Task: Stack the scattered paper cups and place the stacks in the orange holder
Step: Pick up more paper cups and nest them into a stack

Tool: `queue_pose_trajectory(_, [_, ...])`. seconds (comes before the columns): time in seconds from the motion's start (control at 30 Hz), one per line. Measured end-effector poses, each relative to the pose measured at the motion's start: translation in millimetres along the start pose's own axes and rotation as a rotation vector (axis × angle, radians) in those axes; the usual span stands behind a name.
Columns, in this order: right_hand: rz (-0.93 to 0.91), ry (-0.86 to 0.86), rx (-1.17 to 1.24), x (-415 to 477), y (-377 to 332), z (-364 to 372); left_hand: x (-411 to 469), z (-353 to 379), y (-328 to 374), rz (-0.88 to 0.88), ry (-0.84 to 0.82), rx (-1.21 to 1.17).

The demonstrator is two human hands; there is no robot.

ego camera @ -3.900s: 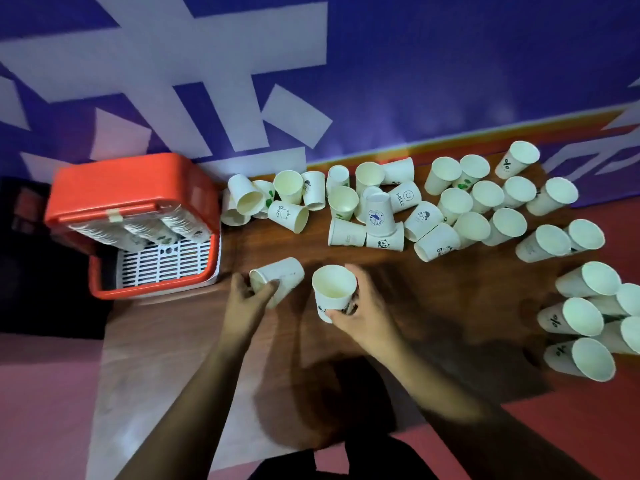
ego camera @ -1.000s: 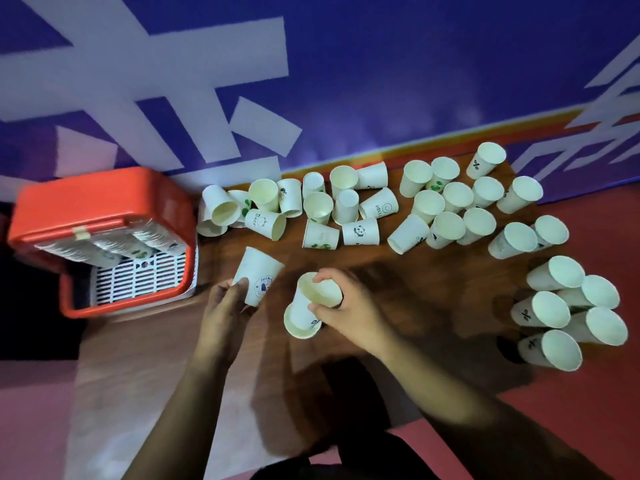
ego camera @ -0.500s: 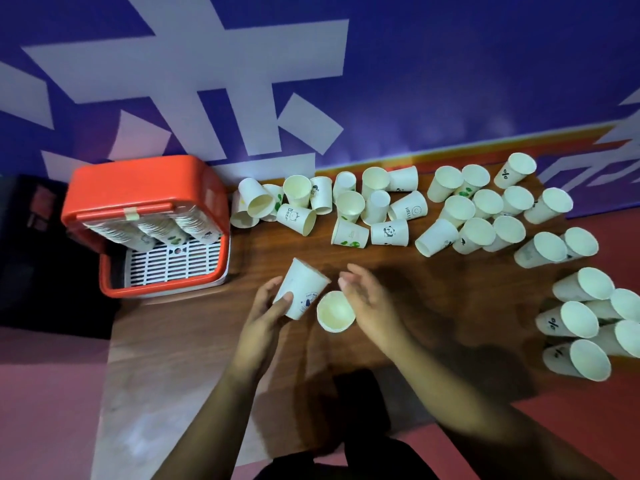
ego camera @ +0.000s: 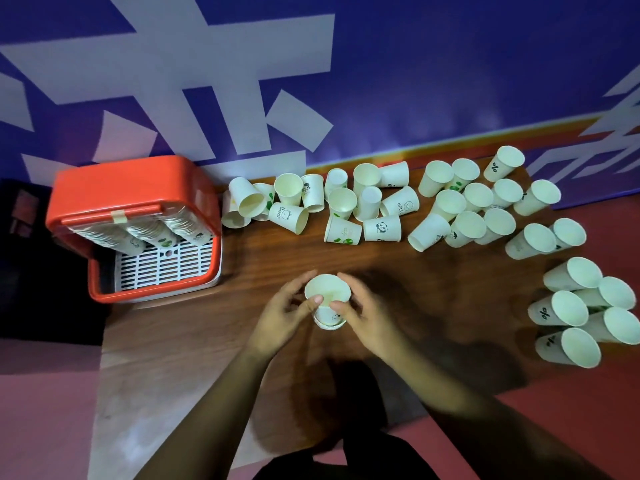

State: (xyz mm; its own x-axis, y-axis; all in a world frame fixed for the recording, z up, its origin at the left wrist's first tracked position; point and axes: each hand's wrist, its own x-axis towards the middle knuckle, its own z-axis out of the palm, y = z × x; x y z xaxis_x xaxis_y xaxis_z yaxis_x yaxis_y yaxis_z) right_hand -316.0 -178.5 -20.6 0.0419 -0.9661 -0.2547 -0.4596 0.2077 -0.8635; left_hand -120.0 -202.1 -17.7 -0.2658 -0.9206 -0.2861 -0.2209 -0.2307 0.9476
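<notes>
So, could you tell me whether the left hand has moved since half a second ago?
Yes: the left hand has closed rightward, away from the orange holder, onto the cup stack.

Place: looks like an event or promotional booth, not a home.
Backdrop: blue printed banner (ego camera: 415,81) with large white strokes and an orange stripe.
Surface: narrow wood-grain table (ego camera: 346,258).
Floor: red.
Stock: many printed paper cups (ego camera: 450,206), orange holder (ego camera: 131,188).

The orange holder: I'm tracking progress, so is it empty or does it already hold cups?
Not empty: the orange holder already holds three stacks of cups lying side by side above its white grate.
</notes>
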Motion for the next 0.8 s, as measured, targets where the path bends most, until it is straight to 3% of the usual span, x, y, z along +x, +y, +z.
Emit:
queue_pose_trajectory(0.13, [-0.148, 0.001, -0.25, -1.8, 15.2, 12.6, -1.8, -0.7, -25.8, 0.056, 0.006, 0.249])
queue_pose_trajectory(0.23, [-0.155, -0.025, -0.382, -1.9, 27.9, 13.9, -2.0, 3.7, -37.6, 0.081, 0.014, 0.413])
queue_pose_trajectory(0.4, [-0.159, 0.042, -0.39, -2.3, 33.6, 3.2, 2.5, 3.0, -43.6, 0.049, 0.059, 0.387])
queue_pose_trajectory(0.53, [0.06, 0.075, -0.258, 23.9, 34.1, -29.2, 29.0, -4.1, -27.8, -0.026, 0.133, 0.359])
queue_pose_trajectory(0.8, [0.257, 0.231, -0.35, 97.0, 46.5, -96.6, 120.8, 5.4, 8.3, -0.202, 0.152, 0.425])
